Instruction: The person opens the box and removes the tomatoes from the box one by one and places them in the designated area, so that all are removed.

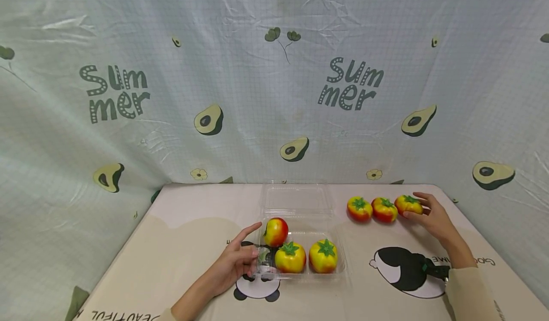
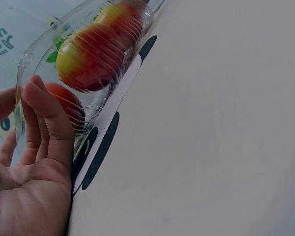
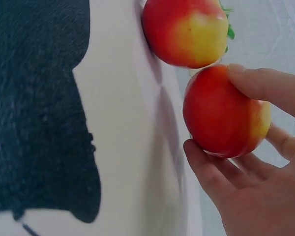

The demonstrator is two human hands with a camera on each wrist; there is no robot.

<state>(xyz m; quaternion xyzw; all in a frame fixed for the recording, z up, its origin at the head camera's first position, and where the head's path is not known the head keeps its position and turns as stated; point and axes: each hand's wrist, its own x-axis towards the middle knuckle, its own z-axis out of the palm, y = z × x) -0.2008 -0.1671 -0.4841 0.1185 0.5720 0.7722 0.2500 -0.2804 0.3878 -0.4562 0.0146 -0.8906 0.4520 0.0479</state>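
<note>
In the head view, my left hand (image 1: 233,266) holds the left edge of a clear plastic clamshell box (image 1: 340,268), its index finger stretched along the side. Inside the box sit three red-and-yellow fruits with green star-shaped tops: one tipped on its side (image 1: 276,232), one at front middle (image 1: 290,257) and one at right (image 1: 323,256). At the back right, my right hand (image 1: 433,216) grips the rightmost fruit (image 1: 408,205) of a row of three. The right wrist view shows thumb and fingers around that fruit (image 3: 226,112), close beside its neighbour (image 3: 186,30).
The box's lid (image 1: 297,199) lies folded open toward the back. Two more fruits, a left one (image 1: 359,209) and a middle one (image 1: 384,210), stand right of the lid. A printed cloth (image 1: 257,97) hangs behind the table (image 1: 193,225).
</note>
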